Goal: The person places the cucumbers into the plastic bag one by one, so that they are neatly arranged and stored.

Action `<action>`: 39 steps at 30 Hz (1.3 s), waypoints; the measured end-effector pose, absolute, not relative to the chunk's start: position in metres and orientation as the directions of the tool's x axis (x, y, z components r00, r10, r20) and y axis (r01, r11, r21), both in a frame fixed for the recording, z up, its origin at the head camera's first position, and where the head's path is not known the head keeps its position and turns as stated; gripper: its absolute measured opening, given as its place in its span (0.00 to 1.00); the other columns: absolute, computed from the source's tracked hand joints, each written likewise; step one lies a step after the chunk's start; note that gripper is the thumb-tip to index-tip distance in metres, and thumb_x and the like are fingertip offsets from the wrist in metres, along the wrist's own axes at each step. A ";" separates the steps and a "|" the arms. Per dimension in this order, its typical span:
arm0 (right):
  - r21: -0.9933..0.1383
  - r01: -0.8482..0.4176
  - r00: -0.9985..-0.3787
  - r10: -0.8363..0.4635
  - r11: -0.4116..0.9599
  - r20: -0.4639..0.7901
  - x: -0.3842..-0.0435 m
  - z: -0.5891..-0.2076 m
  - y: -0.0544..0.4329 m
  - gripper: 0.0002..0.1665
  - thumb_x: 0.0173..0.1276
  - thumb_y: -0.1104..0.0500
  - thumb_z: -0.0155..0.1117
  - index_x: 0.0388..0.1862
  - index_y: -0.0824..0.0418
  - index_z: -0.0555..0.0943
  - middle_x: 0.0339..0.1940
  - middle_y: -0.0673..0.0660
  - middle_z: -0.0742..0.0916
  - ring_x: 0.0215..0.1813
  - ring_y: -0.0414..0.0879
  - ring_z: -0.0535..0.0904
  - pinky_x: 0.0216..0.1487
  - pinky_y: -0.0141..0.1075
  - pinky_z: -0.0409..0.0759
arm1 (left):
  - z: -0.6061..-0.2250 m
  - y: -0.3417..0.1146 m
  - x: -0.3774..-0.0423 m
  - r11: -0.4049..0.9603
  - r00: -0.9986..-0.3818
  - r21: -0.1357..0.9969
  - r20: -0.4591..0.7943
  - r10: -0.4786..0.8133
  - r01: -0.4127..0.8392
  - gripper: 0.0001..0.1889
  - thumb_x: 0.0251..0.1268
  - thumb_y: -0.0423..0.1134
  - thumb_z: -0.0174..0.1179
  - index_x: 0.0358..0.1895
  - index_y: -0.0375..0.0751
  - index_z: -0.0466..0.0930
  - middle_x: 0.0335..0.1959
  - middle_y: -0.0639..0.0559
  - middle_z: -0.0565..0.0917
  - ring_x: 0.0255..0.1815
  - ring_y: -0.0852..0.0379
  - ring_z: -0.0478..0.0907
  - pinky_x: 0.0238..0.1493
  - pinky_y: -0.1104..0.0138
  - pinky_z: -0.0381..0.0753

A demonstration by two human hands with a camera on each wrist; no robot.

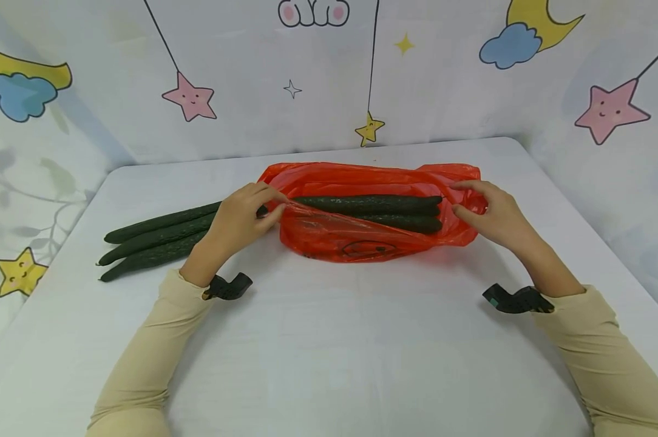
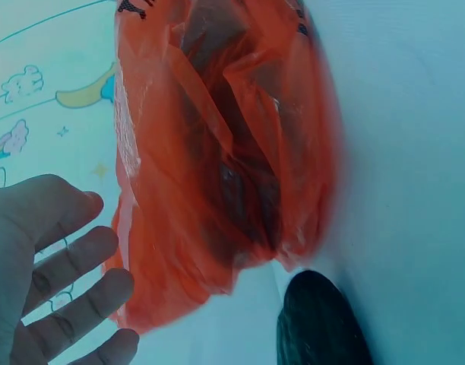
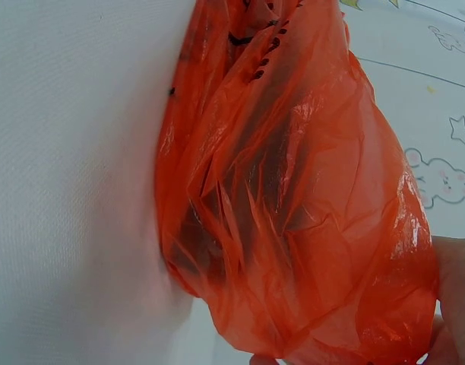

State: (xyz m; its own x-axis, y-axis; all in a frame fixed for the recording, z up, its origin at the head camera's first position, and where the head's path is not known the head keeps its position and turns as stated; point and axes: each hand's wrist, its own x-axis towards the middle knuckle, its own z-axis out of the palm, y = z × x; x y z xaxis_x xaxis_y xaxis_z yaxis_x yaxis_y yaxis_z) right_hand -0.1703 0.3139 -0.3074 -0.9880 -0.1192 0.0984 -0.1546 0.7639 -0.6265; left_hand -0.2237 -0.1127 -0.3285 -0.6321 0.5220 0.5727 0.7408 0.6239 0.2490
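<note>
A red plastic bag point(image 1: 362, 249) lies on the table with its mouth gaping upward. Dark green cucumbers point(image 1: 400, 204) show in the opening, partly under the bag's front side. My left hand point(image 1: 241, 215) is at the bag's left end, fingertips touching the rim; in the left wrist view its fingers point(image 2: 80, 304) are spread beside the film. At the right end, my right hand point(image 1: 495, 212) has thumb and forefinger apart with red film between them. The bag hides much of that hand in the right wrist view.
Several more cucumbers point(image 1: 159, 237) lie side by side on the white table point(image 1: 334, 352), left of the bag and partly behind the left hand. The end of one cucumber point(image 2: 316, 319) is close to the bag. A patterned cloth point(image 1: 241, 48) backs the table.
</note>
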 end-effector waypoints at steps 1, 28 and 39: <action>-0.628 -0.154 -0.988 -0.119 0.763 0.097 -0.170 -0.307 0.314 0.28 0.72 0.59 0.57 0.68 0.67 0.69 0.64 0.73 0.72 0.62 0.68 0.65 0.47 0.63 0.79 | -0.329 -0.115 -0.223 0.630 -0.641 0.254 0.567 0.517 0.734 0.05 0.64 0.34 0.64 0.39 0.38 0.85 0.34 0.46 0.83 0.35 0.48 0.77 0.35 0.59 0.79; -0.624 -0.163 -0.987 -0.124 0.764 0.106 -0.169 -0.306 0.313 0.27 0.72 0.59 0.57 0.68 0.67 0.69 0.65 0.72 0.72 0.63 0.68 0.65 0.48 0.62 0.78 | -0.343 -0.191 -0.220 0.837 -0.896 0.326 0.226 0.383 0.440 0.11 0.70 0.40 0.59 0.49 0.39 0.83 0.44 0.44 0.82 0.47 0.46 0.78 0.48 0.50 0.78; -0.614 -0.177 -0.984 -0.131 0.769 0.119 -0.168 -0.306 0.313 0.27 0.72 0.59 0.57 0.67 0.67 0.70 0.65 0.73 0.72 0.61 0.68 0.66 0.45 0.54 0.80 | -0.349 -0.192 -0.221 0.859 -0.898 0.273 0.217 0.383 0.432 0.12 0.67 0.43 0.62 0.48 0.39 0.83 0.42 0.44 0.82 0.44 0.47 0.78 0.43 0.52 0.79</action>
